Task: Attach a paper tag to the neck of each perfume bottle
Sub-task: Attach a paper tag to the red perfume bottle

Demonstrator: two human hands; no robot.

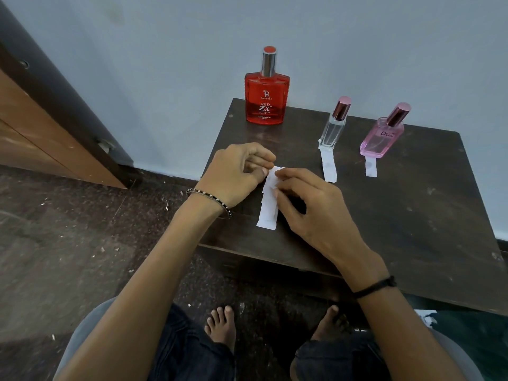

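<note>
Dark wood makes up the tabletop (398, 215), whose near edge runs just beyond the person's knees, with speckled floor (68, 243) open to its left. Close to that near-left corner, both hands work one white paper tag (268, 207): the left hand (236, 174) pinches the tag's top end between thumb and fingertips, while the right hand (308, 207) pinches its right edge, fingers curled. The tag's lower end lies flat on the wood. Bare surface spreads to the right of the hands, out to the right edge. Farther back stand a clear glass perfume bottle (334, 127) and a pink perfume bottle (383, 136), each with a paper strip seemingly tucked under its base. Farthest, at the back-left corner beside the pale blue wall (357, 37), stands a red perfume bottle (266, 97), untagged.
</note>
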